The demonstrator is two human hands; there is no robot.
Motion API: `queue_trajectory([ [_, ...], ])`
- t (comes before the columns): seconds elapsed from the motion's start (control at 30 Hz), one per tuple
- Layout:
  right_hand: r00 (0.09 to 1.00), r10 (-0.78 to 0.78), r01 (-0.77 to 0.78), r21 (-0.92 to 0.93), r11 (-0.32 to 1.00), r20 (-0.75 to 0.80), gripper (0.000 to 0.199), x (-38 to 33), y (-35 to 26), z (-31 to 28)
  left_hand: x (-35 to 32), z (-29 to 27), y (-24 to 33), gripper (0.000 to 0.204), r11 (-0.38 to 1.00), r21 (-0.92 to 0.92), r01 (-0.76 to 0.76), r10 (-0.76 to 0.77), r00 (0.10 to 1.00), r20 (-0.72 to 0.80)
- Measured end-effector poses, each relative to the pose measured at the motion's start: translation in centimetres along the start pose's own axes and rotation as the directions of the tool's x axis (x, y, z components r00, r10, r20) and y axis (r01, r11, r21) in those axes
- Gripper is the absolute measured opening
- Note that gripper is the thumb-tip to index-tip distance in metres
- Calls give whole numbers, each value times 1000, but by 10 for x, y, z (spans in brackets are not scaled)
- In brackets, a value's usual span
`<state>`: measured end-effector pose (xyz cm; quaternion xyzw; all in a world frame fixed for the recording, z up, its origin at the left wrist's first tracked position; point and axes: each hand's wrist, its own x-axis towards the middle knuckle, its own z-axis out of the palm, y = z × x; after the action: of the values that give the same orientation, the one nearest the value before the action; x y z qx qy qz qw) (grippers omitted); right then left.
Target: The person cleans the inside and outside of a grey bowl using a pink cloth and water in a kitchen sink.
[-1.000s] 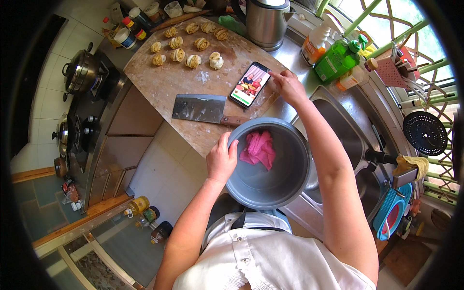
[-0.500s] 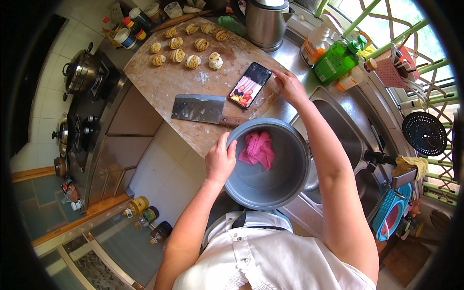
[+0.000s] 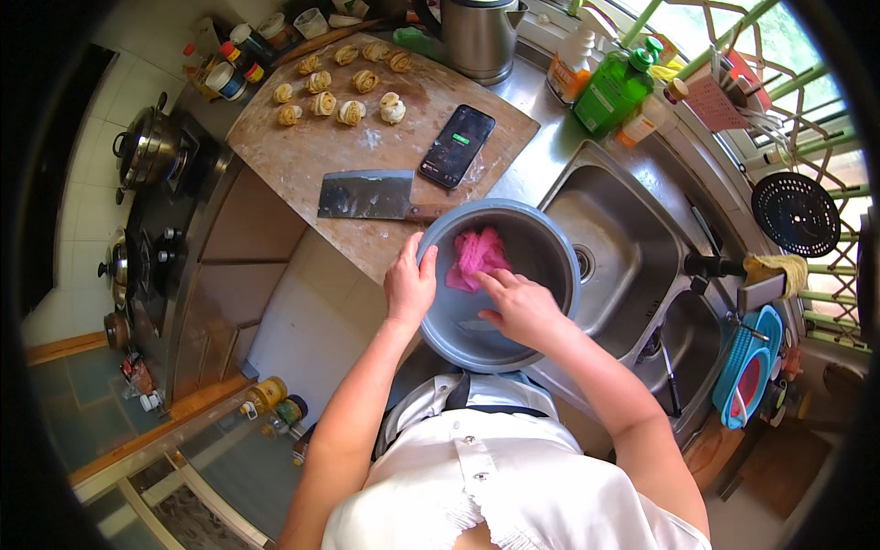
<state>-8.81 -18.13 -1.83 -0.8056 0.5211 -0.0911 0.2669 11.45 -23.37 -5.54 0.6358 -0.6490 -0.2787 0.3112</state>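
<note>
A round grey pot (image 3: 440,341) is held in front of my body, at the near edge of the board. My left hand (image 3: 410,286) grips its left rim, thumb inside and fingers outside. In the pot lies a crumpled pink cloth (image 3: 478,253), against the far wall. My right hand (image 3: 524,310) reaches in over the right rim, thumb and fingers apart, fingertips at the cloth's lower edge; whether they touch it I cannot tell. Beyond the pot, a phone (image 3: 457,147) with a mostly dark screen and a cleaver (image 3: 367,194) lie on the floured wooden board (image 3: 275,151).
Several rolled dough pieces (image 3: 323,102) sit at the board's far side. A steel kettle (image 3: 478,41), a green pump bottle (image 3: 612,92) and an orange-labelled bottle (image 3: 570,66) stand behind. On the right is a steel double sink (image 3: 632,215); a stove with a pot (image 3: 151,147) is left.
My right hand has left the phone's edge and come down into the pot by the pink cloth. The phone screen went from a bright picture to mostly dark. My left hand stays on the rim.
</note>
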Motion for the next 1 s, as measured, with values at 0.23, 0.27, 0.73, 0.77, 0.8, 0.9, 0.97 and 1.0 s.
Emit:
queue_trajectory([
  [0.23, 982, 121, -71, -314, 947, 142, 77, 31, -25, 68, -16, -2, -5, 25, 988, -150, 46, -54, 997, -48],
  [0.27, 981, 112, -56, -320, 946, 157, 77, 30, -19, 72, -17, -1, -9, 24, 986, -165, 23, -34, 997, -63],
  [0.73, 862, 469, -272, -606, 748, 192, 74, -17, 7, 55, -42, 11, -9, 14, 849, -511, 135, -218, 970, -105],
  [0.77, 805, 513, -250, -612, 750, 298, 67, -15, -13, 39, -44, 9, -7, 14, 846, -511, 154, -239, 965, -104],
  [0.8, 734, 552, -235, -615, 753, 395, 62, -14, -24, 30, -46, 8, -5, 13, 843, -510, 169, -254, 962, -101],
  [0.9, 743, 488, -372, -324, 870, 458, 51, -18, -27, 40, -49, 8, -8, 13, 824, -542, 168, -262, 960, -102],
  [0.97, 760, 363, -312, -188, 931, 540, 44, -12, -31, 47, -52, 12, -9, 14, 824, -543, 164, -265, 958, -114],
  [1.0, 766, 296, -282, -115, 952, 571, 41, -8, -33, 51, -54, 14, -9, 14, 824, -543, 161, -265, 957, -119],
])
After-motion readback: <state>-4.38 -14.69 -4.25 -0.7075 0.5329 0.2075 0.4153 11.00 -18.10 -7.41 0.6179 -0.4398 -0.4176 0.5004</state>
